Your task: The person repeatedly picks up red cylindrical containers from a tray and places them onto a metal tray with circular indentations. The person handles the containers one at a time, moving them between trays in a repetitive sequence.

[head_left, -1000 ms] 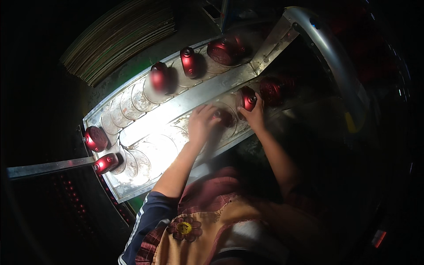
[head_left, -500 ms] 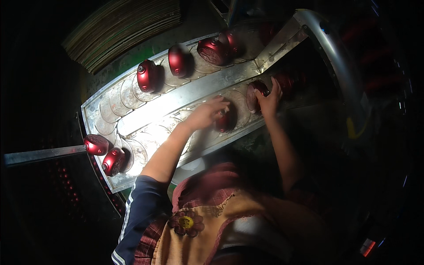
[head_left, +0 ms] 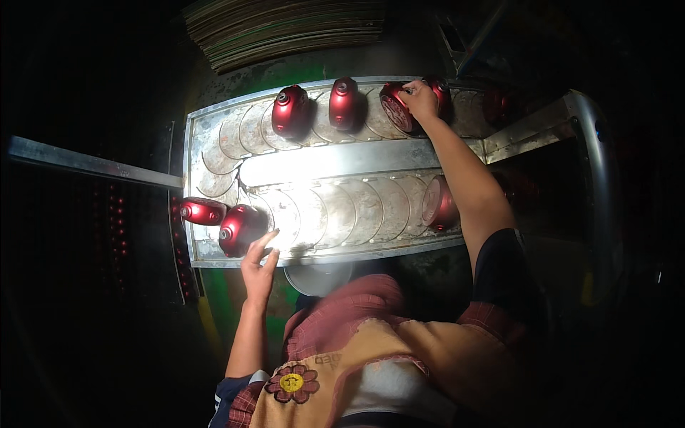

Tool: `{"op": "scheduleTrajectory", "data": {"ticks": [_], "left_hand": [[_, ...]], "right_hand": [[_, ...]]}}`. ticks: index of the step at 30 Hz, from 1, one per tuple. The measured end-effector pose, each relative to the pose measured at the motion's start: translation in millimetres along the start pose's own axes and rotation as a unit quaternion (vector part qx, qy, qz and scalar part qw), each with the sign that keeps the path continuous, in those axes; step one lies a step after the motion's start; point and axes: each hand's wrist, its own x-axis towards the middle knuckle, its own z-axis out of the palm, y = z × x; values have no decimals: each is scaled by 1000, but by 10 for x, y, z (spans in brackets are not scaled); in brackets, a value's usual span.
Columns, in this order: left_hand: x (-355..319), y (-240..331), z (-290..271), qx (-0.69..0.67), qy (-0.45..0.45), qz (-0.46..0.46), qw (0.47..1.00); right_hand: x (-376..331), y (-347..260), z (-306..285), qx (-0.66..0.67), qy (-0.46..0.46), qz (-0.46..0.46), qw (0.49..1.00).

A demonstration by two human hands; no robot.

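My right hand [head_left: 422, 103] is at the top of a red bottle [head_left: 397, 110] in the far row of the conveyor [head_left: 335, 162], fingers bent in at its dark neck; they cover most of that neck, so I cannot tell whether this grip is clamped on it or only resting there. The bottle turns its broad, patterned face toward the lower left, its long axis slanting from upper left to lower right. Behind my fingers stands another red bottle [head_left: 444, 103], partly covered by my hand. My left hand [head_left: 257, 271] has its fingers apart, holding nothing, just beside a red bottle [head_left: 246, 227] at the near left corner; I cannot make out whether they touch. That one points its neck left, its long axis running across the near row. Next to it, a narrower-looking bottle [head_left: 205, 211] has its long axis left to right, neck at the left end. Farther along the far row, two bottles [head_left: 290, 118] stand with necks toward the far edge, long axes across the conveyor. At the right of the near row, a bottle [head_left: 444, 205] shows its flat face leftward, its neck hard to make out. Beyond it, darkness swallows the shapes.
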Motion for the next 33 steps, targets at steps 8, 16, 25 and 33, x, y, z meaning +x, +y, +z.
{"op": "scheduleTrajectory", "data": {"ticks": [8,16,25,33], "left_hand": [[157,-821,-1849,174,-48,177,968],[681,-754,-445,56,-107,164,979],[627,-361,387,97,-159,137,973],[744,-219,988,110,-115,183,970]], "right_hand": [[-2206,-1300,-226,250,70,50,964],[-2960,-1049,-37,191,58,207,958],[-3118,-1224,152,75,77,187,976],[-2905,-807,-106,49,64,233,969]]}}
